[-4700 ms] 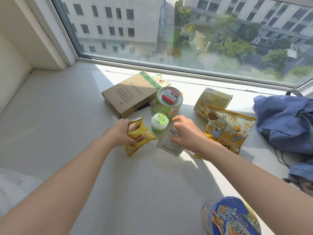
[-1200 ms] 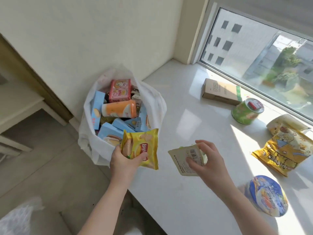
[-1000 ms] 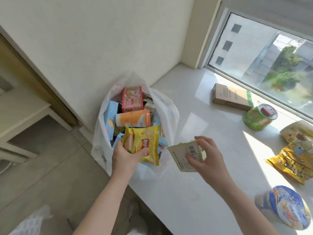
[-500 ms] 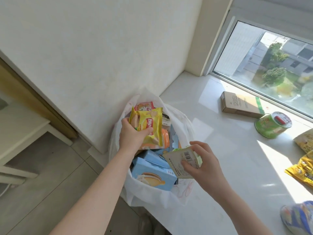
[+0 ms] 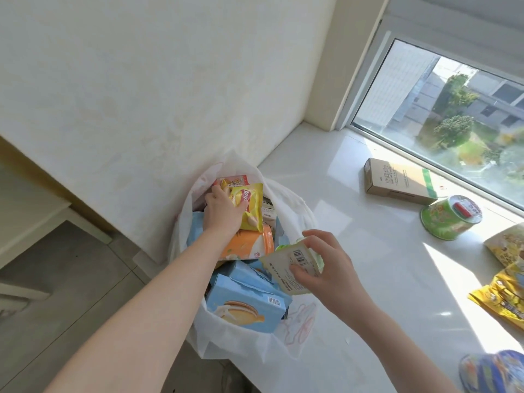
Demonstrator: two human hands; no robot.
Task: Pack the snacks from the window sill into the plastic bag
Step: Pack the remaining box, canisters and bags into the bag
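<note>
A white plastic bag [image 5: 295, 211] stands open at the left end of the sill, full of snack boxes, among them a blue cake box [image 5: 243, 307] and an orange tube [image 5: 246, 245]. My left hand [image 5: 221, 214] is inside the bag's mouth, shut on a yellow chip packet [image 5: 249, 205] at the far side. My right hand [image 5: 326, 268] hovers over the bag's near rim and holds a pale flat pouch [image 5: 286, 265] with a barcode, together with a small green-lidded cup [image 5: 317, 259] that is mostly hidden behind it.
On the white sill [image 5: 368, 268] lie a brown cardboard box [image 5: 399, 182], a green tin [image 5: 450, 219], yellow snack bags [image 5: 502, 296] at the right edge and a blue bowl [image 5: 493, 370] at the bottom right. The wall stands behind the bag; floor and a low table are left.
My left hand has carried the yellow chip packet deeper into the bag towards the wall. My right hand with the pouch has come closer over the bag's rim.
</note>
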